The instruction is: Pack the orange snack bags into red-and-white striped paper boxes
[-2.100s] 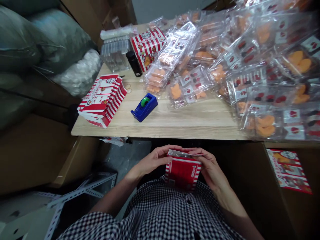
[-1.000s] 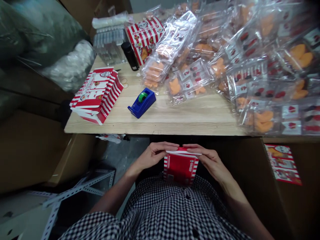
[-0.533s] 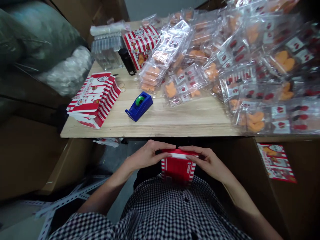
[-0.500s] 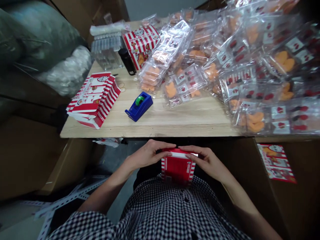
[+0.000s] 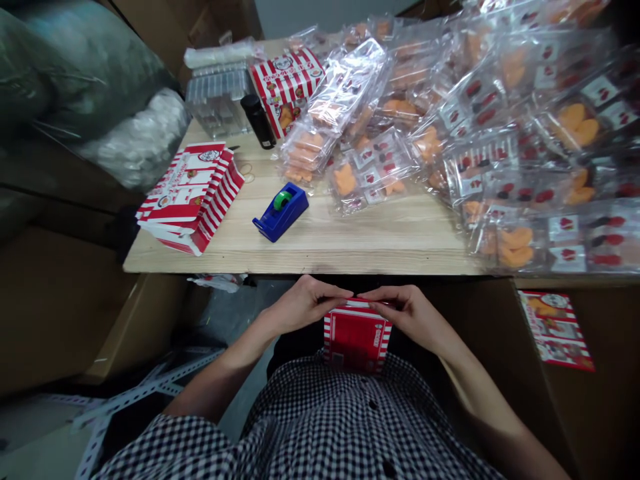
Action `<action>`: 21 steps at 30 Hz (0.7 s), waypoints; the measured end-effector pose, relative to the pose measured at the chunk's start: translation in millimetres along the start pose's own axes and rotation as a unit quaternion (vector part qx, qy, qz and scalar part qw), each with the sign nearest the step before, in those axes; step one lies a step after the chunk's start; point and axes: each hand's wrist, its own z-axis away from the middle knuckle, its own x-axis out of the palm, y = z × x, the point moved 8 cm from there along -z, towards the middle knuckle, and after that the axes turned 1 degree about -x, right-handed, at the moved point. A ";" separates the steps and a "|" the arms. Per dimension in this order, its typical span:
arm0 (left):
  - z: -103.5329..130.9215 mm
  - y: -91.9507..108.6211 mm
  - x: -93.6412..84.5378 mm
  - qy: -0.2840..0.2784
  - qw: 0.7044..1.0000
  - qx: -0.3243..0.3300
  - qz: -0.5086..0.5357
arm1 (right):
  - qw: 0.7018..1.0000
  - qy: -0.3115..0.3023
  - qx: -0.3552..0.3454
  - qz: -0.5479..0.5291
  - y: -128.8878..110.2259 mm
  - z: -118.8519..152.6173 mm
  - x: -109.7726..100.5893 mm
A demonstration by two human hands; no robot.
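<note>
A red box (image 5: pixel 356 339) with red-and-white striped sides stands upright against the checked shirt, just below the table's front edge. My left hand (image 5: pixel 313 301) pinches its top edge at the left, thumb on the near side. At the right of the same edge, my right hand (image 5: pixel 405 308) grips it between thumb and fingers. The fingertips of both hands nearly meet over the box's white-edged top. Its far side is hidden.
The wooden table (image 5: pixel 380 243) bears a blue tape dispenser (image 5: pixel 281 212), stacked striped boxes (image 5: pixel 187 193), a black bottle (image 5: pixel 258 121), clear plastic cases (image 5: pixel 217 100) and many clear packets (image 5: pixel 375 170). A printed card (image 5: pixel 556 327) is on the cardboard at right.
The white strip along the box's top looks narrower, as its top edge has folded down a little under my fingers. The view has shifted slightly.
</note>
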 end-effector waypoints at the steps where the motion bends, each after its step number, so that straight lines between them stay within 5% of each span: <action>1: 0.5 1.4 -0.8 -0.003 1.000 0.001 -0.007 | 1.000 -0.003 -0.004 0.007 -1.2 -0.7 0.2; 8: 9.0 21.0 -2.6 -0.086 0.996 0.016 -0.008 | 0.997 -0.013 -0.031 0.062 -18.1 8.2 6.1; 21: 14.7 16.8 -6.7 -0.084 0.995 -0.024 0.051 | 1.000 -0.013 0.009 0.006 -9.9 21.9 8.0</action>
